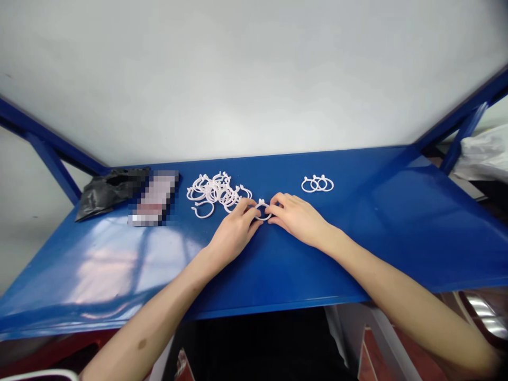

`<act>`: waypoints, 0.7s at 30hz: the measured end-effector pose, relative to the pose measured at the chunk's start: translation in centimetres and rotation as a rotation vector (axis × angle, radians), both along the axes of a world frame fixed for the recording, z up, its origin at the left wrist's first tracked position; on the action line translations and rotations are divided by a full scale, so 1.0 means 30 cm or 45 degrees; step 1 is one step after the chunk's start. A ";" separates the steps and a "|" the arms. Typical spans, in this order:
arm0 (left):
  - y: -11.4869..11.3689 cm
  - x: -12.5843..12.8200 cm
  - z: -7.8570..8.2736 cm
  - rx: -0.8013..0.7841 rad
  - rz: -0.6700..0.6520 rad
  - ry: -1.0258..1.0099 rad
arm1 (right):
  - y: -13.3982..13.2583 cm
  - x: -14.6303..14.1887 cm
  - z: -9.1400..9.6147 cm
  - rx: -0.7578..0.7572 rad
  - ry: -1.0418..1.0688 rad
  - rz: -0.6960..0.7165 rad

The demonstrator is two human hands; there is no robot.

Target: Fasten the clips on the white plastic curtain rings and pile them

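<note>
Between my two hands is a white plastic ring (pixel 262 202) with small knobs at its top. My left hand (pixel 237 225) pinches its left side, while my right hand (pixel 296 216) pinches the right side. Just beyond and left of my left hand lies a loose pile of similar white rings (pixel 214 189). One open ring (pixel 205 210) lies at the pile's near edge, its ends apart. Off to the right, a short row of overlapping closed rings (pixel 317 184) rests on the blue table (pixel 286 270). My fingertips partly cover the held ring.
A crumpled black plastic bag (pixel 105 193) and a pixelated flat object (pixel 154 198) lie at the table's left. Behind the table rises a pale panel (pixel 254 79), with blue frame bars (pixel 51 159) at the sides. A white bag (pixel 486 153) is beyond the right end.
</note>
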State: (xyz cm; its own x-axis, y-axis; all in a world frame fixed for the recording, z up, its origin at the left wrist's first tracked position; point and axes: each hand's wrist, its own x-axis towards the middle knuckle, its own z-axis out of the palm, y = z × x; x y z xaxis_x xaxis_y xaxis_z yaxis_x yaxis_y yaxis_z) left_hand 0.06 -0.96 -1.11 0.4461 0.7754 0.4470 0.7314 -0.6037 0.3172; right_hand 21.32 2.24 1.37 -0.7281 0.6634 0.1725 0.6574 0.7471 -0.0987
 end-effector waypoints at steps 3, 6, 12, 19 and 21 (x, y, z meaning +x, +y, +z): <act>0.002 -0.002 0.000 -0.008 0.003 -0.006 | 0.003 -0.004 -0.008 -0.004 0.039 0.010; 0.005 -0.005 -0.001 -0.016 -0.007 -0.013 | 0.004 -0.006 -0.012 -0.011 0.050 0.018; 0.012 -0.009 -0.014 -0.099 -0.039 0.037 | 0.008 -0.008 -0.012 -0.033 0.019 0.015; 0.017 -0.002 -0.012 -0.150 0.001 0.132 | 0.011 -0.021 -0.031 0.059 0.049 -0.025; 0.021 -0.009 -0.005 -0.037 -0.084 0.198 | 0.001 -0.019 -0.029 0.103 0.084 -0.006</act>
State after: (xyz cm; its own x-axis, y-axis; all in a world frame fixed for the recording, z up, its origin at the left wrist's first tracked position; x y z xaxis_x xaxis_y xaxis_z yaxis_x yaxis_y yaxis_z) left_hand -0.21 -0.34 -1.26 0.5585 0.7537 0.3463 0.7322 -0.6442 0.2210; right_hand 20.73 2.28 0.49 -0.7102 0.6490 0.2728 0.6551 0.7511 -0.0812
